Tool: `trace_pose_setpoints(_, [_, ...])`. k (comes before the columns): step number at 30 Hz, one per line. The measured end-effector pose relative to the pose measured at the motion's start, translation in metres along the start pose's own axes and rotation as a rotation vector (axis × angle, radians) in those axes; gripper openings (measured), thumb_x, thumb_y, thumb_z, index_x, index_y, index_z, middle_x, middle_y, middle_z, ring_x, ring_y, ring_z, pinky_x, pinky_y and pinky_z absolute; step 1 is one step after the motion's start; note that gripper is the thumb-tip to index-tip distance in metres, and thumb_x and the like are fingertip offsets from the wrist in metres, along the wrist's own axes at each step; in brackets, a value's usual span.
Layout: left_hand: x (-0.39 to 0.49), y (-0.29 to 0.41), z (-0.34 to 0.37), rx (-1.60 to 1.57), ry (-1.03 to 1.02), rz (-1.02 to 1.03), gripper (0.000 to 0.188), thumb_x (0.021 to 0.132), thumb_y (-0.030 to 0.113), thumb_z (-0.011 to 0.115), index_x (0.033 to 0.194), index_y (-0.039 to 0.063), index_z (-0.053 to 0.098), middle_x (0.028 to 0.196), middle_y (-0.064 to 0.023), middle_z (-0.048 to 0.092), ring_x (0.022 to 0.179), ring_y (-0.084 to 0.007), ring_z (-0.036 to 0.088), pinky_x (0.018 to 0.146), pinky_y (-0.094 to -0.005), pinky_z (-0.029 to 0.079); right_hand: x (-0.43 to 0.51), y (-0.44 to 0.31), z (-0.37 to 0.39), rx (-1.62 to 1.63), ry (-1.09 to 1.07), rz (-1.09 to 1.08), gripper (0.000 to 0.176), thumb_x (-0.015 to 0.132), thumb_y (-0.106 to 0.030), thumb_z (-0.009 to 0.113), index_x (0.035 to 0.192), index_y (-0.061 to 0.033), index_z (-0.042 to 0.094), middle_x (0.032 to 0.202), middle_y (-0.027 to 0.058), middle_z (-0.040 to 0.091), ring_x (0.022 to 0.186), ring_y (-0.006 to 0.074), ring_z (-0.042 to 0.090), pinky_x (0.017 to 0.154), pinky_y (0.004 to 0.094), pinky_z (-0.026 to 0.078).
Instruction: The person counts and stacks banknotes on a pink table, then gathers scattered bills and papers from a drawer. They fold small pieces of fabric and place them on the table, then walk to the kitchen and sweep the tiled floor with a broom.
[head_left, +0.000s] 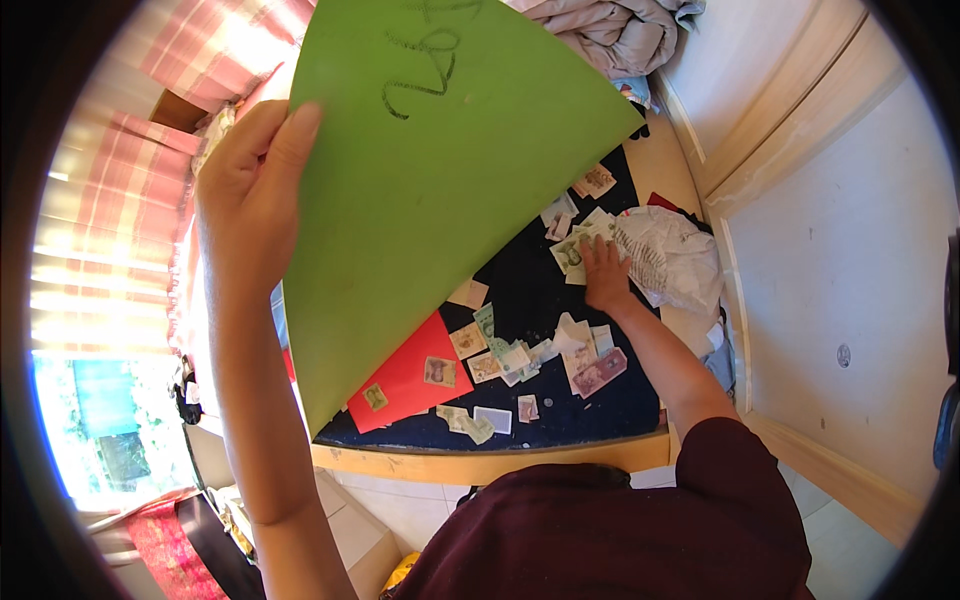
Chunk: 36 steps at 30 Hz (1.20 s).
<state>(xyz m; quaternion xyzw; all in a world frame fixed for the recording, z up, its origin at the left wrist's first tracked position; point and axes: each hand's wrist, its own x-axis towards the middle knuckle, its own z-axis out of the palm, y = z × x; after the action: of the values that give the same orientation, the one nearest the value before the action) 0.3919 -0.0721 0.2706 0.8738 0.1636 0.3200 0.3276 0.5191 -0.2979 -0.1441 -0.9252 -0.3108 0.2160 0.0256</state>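
Observation:
My left hand (259, 187) grips the left edge of a large green sheet (420, 195), raised and bearing handwriting. The sheet hides much of the surface behind it. My right hand (606, 277) lies with spread fingers on greenish banknotes (571, 253) on a dark blue cloth (525, 285). Beside those notes is a crumpled white plastic bag (686, 259). Nearer me are several banknotes, among them a reddish one (600, 372) and a green one (484, 322). A red sheet (409, 367) with small notes on it lies partly under the green one. A playing card (493, 420) rests face down near the front edge.
A wooden rail (487, 463) borders the cloth in front of me. Bunched bedding (630, 37) lies at the far end. A pale wall with wooden trim (825, 262) stands on the right, and pink plaid curtains (112, 247) hang by a bright window on the left.

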Motion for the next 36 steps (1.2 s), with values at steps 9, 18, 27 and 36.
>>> trace_pose_setpoints(9, [-0.002, 0.0, -0.004, 0.018, -0.084, 0.032, 0.02, 0.093, 0.019, 0.057, 0.09, 0.0, 0.062, 0.071, 0.0051, 0.052, 0.065, -0.0022, 0.044, 0.058, -0.0181, 0.035, 0.044, 0.002, 0.033, 0.004, 0.399, 0.052, 0.062, 0.074, -0.006, 0.062, 0.132, -0.0123, 0.04, 0.137, 0.0157, 0.037, 0.125, 0.038, 0.036, 0.087, 0.0581, 0.04])
trace_pose_setpoints(18, [0.0, -0.002, 0.002, -0.082, -0.029, -0.005, 0.02, 0.092, 0.016, 0.057, 0.082, -0.001, 0.058, 0.067, 0.0047, 0.046, 0.062, -0.0024, 0.04, 0.056, -0.0192, 0.033, 0.07, 0.013, -0.021, 0.569, 0.678, 0.026, 0.04, 0.07, 0.003, 0.057, 0.11, -0.0038, 0.059, 0.099, 0.0222, 0.063, 0.089, 0.0379, 0.061, 0.077, 0.0441, 0.05])
trace_pose_setpoints(27, [-0.003, -0.01, -0.008, -0.033, -0.095, -0.048, 0.02, 0.092, 0.02, 0.058, 0.099, 0.002, 0.065, 0.083, 0.0026, 0.061, 0.074, -0.0036, 0.052, 0.064, -0.0181, 0.04, 0.046, 0.044, -0.017, 0.3, 0.539, -0.053, 0.036, 0.073, 0.003, 0.054, 0.107, -0.008, 0.062, 0.099, 0.0148, 0.063, 0.092, 0.0353, 0.06, 0.077, 0.0414, 0.05])
trace_pose_setpoints(36, [0.001, -0.014, -0.001, -0.081, -0.11, 0.054, 0.019, 0.092, 0.02, 0.058, 0.096, 0.002, 0.066, 0.076, 0.0042, 0.059, 0.067, -0.0025, 0.05, 0.06, -0.0177, 0.039, -0.029, 0.145, -0.059, 0.217, 0.626, 0.096, 0.036, 0.072, 0.006, 0.054, 0.105, -0.0063, 0.063, 0.103, 0.0159, 0.062, 0.094, 0.0349, 0.06, 0.08, 0.0403, 0.049])
